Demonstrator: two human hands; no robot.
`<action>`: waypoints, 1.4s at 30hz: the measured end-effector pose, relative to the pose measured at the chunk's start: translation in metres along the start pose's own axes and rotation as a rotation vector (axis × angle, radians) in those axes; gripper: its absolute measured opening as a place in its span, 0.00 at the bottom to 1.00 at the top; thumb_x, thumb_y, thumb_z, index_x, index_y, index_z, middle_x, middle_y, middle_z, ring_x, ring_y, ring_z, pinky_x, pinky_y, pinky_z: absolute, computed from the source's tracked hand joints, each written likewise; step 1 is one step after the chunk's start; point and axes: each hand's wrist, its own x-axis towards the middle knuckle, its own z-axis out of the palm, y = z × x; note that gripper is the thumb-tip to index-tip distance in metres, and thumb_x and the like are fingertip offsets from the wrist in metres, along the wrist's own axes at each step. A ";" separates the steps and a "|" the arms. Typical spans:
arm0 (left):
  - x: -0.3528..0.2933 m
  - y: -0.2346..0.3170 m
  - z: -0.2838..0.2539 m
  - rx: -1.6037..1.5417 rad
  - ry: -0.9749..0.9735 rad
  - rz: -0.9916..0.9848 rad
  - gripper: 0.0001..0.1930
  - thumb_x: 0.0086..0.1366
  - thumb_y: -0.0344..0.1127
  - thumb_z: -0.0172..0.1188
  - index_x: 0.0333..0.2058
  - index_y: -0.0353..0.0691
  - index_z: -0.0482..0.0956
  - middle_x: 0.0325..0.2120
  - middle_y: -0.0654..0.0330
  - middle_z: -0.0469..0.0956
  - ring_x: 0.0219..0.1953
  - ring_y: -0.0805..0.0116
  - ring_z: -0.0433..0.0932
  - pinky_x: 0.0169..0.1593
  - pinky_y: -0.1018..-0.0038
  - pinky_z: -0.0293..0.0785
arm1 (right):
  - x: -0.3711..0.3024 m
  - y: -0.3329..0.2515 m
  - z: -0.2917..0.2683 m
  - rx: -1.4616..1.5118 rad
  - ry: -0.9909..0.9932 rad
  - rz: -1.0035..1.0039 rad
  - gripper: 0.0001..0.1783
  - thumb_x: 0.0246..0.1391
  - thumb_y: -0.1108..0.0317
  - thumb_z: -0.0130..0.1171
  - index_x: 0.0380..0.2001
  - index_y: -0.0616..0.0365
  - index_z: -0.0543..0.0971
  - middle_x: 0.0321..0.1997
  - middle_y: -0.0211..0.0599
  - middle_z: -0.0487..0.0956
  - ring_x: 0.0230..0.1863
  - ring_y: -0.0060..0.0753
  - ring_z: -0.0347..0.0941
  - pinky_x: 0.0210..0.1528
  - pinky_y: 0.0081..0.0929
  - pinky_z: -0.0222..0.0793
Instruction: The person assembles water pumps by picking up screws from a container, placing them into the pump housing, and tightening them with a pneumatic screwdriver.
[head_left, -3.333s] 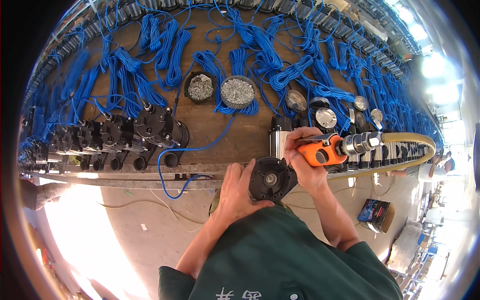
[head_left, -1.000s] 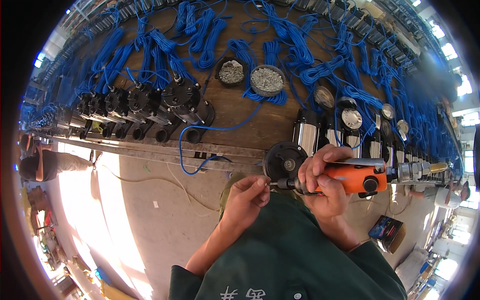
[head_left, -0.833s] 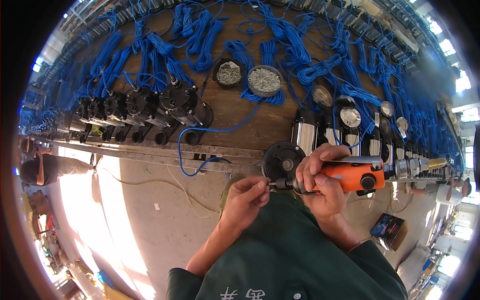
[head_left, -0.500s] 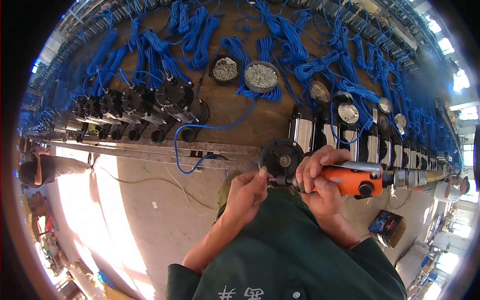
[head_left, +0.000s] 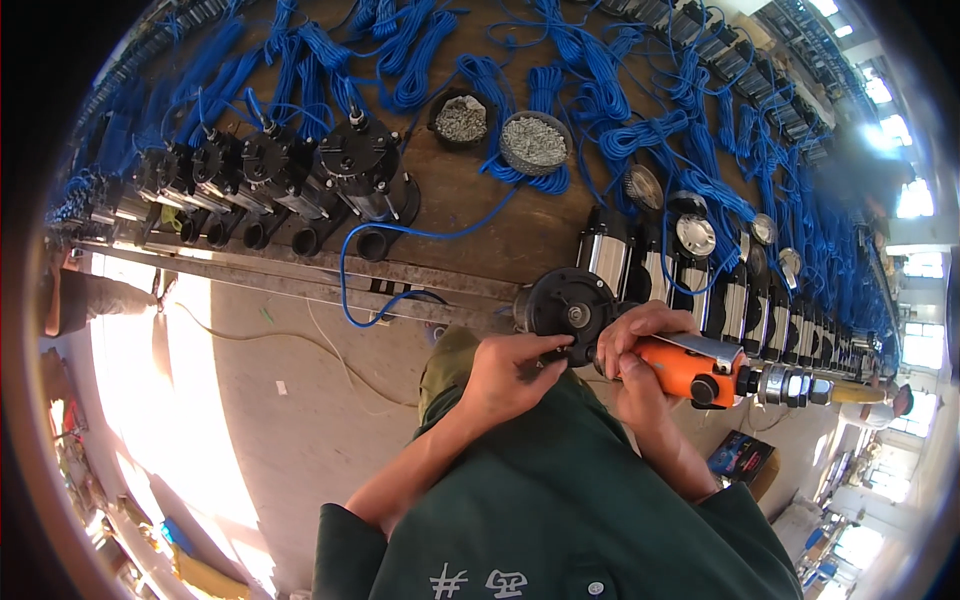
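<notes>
Both hands working | right hand (head_left: 640, 350) fingers gripping orange driver (head_left: 690, 368) | left hand (head_left: 510, 375) fingers pinching at black pump end cap (head_left: 570, 308) | fastening step, judged | next: keeping bit square.

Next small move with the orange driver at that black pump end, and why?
Probably seat the bit squarely, then trigger: the right hand grips the orange air screwdriver aimed at the black pump end cap, and the left hand pinches at its tip.
</notes>
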 end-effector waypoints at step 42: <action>0.007 0.012 -0.034 -1.123 0.235 -0.420 0.11 0.71 0.33 0.48 0.47 0.35 0.72 0.34 0.53 0.79 0.31 0.66 0.76 0.35 0.73 0.73 | 0.047 -0.021 0.026 0.278 0.087 -0.076 0.18 0.45 0.84 0.50 0.42 0.62 0.67 0.32 0.44 0.71 0.21 0.26 0.67 0.27 0.26 0.67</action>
